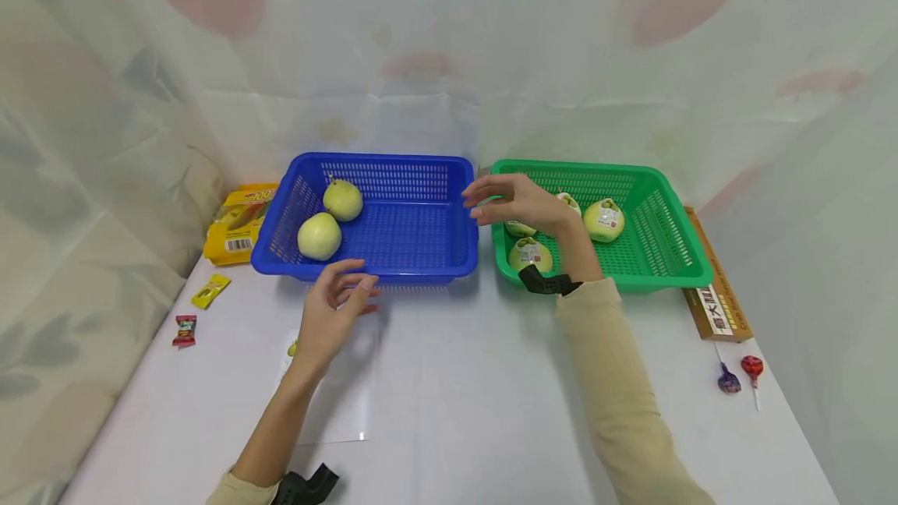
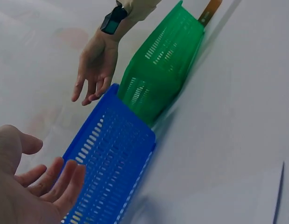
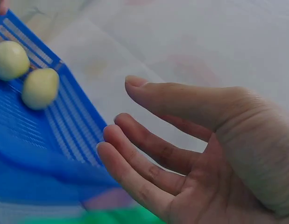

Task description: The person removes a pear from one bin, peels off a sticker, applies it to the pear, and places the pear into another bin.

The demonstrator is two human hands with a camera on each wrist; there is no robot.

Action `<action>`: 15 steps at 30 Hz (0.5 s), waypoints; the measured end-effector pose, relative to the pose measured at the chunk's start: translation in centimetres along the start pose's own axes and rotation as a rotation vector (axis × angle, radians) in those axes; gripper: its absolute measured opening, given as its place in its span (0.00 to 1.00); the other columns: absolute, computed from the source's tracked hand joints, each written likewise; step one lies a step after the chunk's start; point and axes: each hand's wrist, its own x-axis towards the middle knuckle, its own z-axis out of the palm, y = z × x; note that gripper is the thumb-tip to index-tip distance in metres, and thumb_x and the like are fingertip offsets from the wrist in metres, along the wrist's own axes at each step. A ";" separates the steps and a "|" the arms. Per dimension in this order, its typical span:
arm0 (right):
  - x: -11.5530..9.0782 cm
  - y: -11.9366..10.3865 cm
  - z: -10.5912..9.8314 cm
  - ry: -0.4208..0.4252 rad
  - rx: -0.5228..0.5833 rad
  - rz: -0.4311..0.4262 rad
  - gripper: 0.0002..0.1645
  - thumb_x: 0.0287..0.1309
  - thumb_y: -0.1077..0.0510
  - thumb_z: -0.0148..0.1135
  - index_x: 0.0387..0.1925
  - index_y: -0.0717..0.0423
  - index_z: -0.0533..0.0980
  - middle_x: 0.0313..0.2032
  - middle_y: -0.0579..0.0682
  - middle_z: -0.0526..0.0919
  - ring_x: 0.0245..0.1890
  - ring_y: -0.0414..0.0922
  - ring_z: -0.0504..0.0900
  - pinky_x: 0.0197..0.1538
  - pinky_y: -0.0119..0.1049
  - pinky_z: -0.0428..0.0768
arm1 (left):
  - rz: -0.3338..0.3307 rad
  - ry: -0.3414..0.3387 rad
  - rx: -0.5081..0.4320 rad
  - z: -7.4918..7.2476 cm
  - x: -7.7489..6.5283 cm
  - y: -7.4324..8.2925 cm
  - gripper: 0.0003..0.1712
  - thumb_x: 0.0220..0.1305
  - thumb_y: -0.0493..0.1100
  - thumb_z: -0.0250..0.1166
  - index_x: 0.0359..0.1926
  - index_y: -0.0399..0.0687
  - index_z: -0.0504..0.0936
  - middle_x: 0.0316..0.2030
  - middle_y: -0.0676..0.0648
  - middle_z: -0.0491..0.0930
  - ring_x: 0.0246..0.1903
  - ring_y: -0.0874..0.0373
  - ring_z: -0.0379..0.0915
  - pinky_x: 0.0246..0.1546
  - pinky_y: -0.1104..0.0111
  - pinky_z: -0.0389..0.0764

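My left hand (image 1: pixel 333 318) hovers by the front rim of the blue basket (image 1: pixel 421 252), fingers loosely bent and holding nothing. Inside that basket, on its left side, lie two round pale yellow-green pears (image 1: pixel 319 236), the rear one (image 1: pixel 343 199) with a short stem. Over the left edge of the green basket (image 1: pixel 652 244) is my right hand (image 1: pixel 522 203), its fingers reaching toward the blue basket's right rim. The right wrist view shows that palm (image 3: pixel 191 163) with nothing in it. Several pale pears with white labels (image 1: pixel 605 220) sit in the green basket, some partly hidden behind the right hand.
A yellow snack bag (image 1: pixel 242 224) stands left of the blue basket, with a yellow packet (image 1: pixel 210 291) and a red candy (image 1: pixel 185 330) nearby. A clear sheet (image 1: pixel 344 404) lies under the left arm. At right are a brown box (image 1: pixel 719 294) and two lollipops (image 1: pixel 752 367).
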 end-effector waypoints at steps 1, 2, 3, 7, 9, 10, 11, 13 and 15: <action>0.6 -0.1 0.5 -0.013 -0.001 -0.004 0.24 0.72 0.65 0.67 0.66 0.62 0.78 0.65 0.66 0.82 0.60 0.55 0.89 0.68 0.52 0.89 | -0.013 0.006 0.015 -0.3 -0.1 -0.1 0.24 0.80 0.40 0.64 0.70 0.37 0.72 0.48 0.50 0.88 0.43 0.64 0.91 0.47 0.63 0.96; 1.2 -0.3 1.0 -0.024 0.004 -0.006 0.23 0.72 0.65 0.68 0.66 0.62 0.78 0.64 0.65 0.83 0.59 0.53 0.89 0.67 0.52 0.89 | -0.026 0.010 0.027 -0.6 -0.3 -0.2 0.25 0.80 0.41 0.64 0.72 0.38 0.72 0.50 0.47 0.87 0.42 0.64 0.91 0.46 0.64 0.96; 1.8 -0.4 1.4 -0.036 0.010 -0.004 0.23 0.72 0.65 0.68 0.65 0.62 0.78 0.63 0.64 0.83 0.58 0.52 0.89 0.67 0.51 0.89 | -0.038 0.011 0.037 -0.9 -0.3 -0.3 0.26 0.80 0.41 0.64 0.73 0.38 0.71 0.53 0.43 0.85 0.42 0.65 0.91 0.46 0.64 0.96; 3.9 -0.5 3.2 -0.083 0.051 0.022 0.21 0.72 0.66 0.67 0.64 0.63 0.78 0.59 0.61 0.84 0.55 0.49 0.88 0.69 0.55 0.88 | -0.061 0.015 0.037 -1.3 -0.4 -0.7 0.29 0.81 0.42 0.64 0.76 0.42 0.69 0.59 0.38 0.77 0.44 0.67 0.88 0.49 0.64 0.95; 4.8 -0.4 4.0 -0.098 0.075 0.047 0.20 0.73 0.67 0.67 0.63 0.63 0.78 0.59 0.60 0.85 0.55 0.49 0.88 0.70 0.57 0.86 | -0.063 0.025 0.005 -1.4 -0.4 -0.9 0.29 0.81 0.42 0.64 0.77 0.43 0.69 0.59 0.41 0.76 0.45 0.68 0.88 0.51 0.64 0.94; 5.2 -0.4 4.4 -0.105 0.086 0.059 0.20 0.73 0.67 0.67 0.63 0.63 0.78 0.58 0.60 0.85 0.55 0.49 0.88 0.71 0.58 0.85 | -0.061 0.031 -0.020 -1.4 -0.3 -1.0 0.29 0.81 0.42 0.64 0.76 0.43 0.69 0.58 0.43 0.76 0.46 0.67 0.88 0.51 0.65 0.94; 5.6 -0.3 4.9 -0.108 0.089 0.071 0.20 0.73 0.66 0.67 0.63 0.63 0.78 0.59 0.60 0.85 0.55 0.50 0.88 0.72 0.60 0.84 | -0.062 0.036 -0.050 -1.4 -0.3 -1.0 0.29 0.81 0.41 0.64 0.76 0.44 0.70 0.57 0.44 0.77 0.47 0.66 0.89 0.52 0.65 0.94; 6.3 -0.2 5.7 -0.114 0.097 0.093 0.21 0.73 0.66 0.67 0.64 0.63 0.79 0.59 0.62 0.85 0.55 0.52 0.89 0.73 0.62 0.83 | -0.062 0.042 -0.107 -1.5 -0.3 -1.1 0.28 0.80 0.40 0.64 0.75 0.43 0.71 0.55 0.45 0.77 0.47 0.64 0.89 0.52 0.64 0.94; 7.1 -0.2 6.6 -0.123 0.108 0.120 0.21 0.73 0.65 0.67 0.64 0.63 0.79 0.58 0.62 0.86 0.54 0.52 0.90 0.73 0.63 0.82 | -0.059 0.046 -0.152 -1.5 -0.3 -1.2 0.27 0.80 0.39 0.64 0.75 0.42 0.71 0.54 0.44 0.77 0.47 0.63 0.90 0.52 0.64 0.94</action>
